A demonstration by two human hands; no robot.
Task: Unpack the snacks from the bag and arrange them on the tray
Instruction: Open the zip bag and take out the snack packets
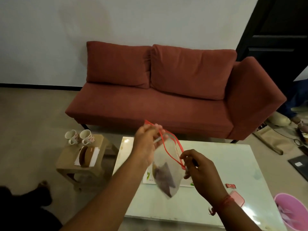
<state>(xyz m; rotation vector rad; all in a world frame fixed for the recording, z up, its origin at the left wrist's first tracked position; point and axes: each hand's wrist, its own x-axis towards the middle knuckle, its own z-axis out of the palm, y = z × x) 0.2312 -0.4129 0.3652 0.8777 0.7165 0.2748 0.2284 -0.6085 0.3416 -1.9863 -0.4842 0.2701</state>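
Two bare forearms reach forward over a white table (pixel 216 164). The left hand (pixel 146 139) and right hand (pixel 201 170) each pinch the red-rimmed mouth of a clear bag (pixel 166 164), held aloft. Dark snacks (pixel 164 177), blurred, probably wrapped, sag inside. Spreading the rim wider should ease reaching in.

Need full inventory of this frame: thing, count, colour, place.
bag: 1, clear with red rim, held above table, dark snacks inside
table: 1, white, centre foreground
tray: 1, white, printed, on table behind bag
packet: 1, red, on table, right
lid: 1, pink, table's right edge
bin: 1, pink, bottom right
sofa: 1, rust red, against wall
stool: 1, beige, left of table
mugs: 2, white patterned, on stool
left hand: gripping bag rim
right hand: gripping bag rim
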